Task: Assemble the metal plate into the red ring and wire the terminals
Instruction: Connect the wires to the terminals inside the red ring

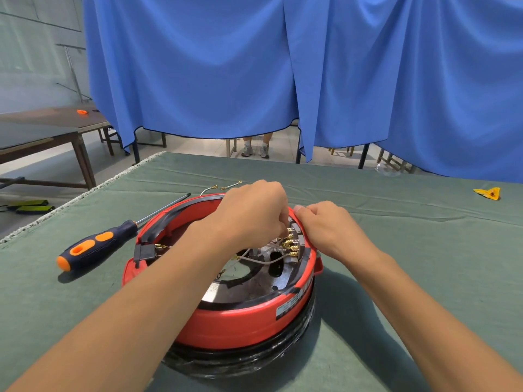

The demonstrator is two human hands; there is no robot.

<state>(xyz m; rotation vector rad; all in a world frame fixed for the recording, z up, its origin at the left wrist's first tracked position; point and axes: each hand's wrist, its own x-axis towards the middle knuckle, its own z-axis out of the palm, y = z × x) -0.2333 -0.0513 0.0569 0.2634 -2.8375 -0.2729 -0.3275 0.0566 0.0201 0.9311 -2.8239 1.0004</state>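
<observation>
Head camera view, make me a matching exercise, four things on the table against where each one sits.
Things:
1. screwdriver
2. metal plate
3. yellow scrap
4. loose wires

Places:
A. far right of the cloth
B. inside the red ring
C. left of the ring
D. behind the ring, beyond the hands

Pairs: 1-C, 2-B, 3-A, 4-D
</observation>
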